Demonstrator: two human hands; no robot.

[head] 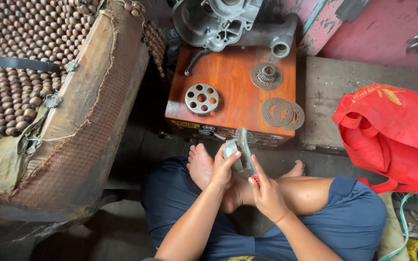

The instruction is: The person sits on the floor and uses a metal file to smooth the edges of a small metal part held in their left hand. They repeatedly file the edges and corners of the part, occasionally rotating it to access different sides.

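While sitting cross-legged beside a worn beaded seat [39, 72], the person is gripping a curved metal part [231, 147] in the left hand [221, 169] and closing the right hand [266, 193] around a brush [244, 152], working it against the part. Three discs and a drilled plate [201, 99] are lying on the wooden box [233, 77], judged awaiting attention. Red bag [397, 135] far right.

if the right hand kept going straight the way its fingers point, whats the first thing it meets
The right hand points up-left at the grey curved metal part that it already touches. Beyond that lies the orange wooden box, though depth is hard to judge.
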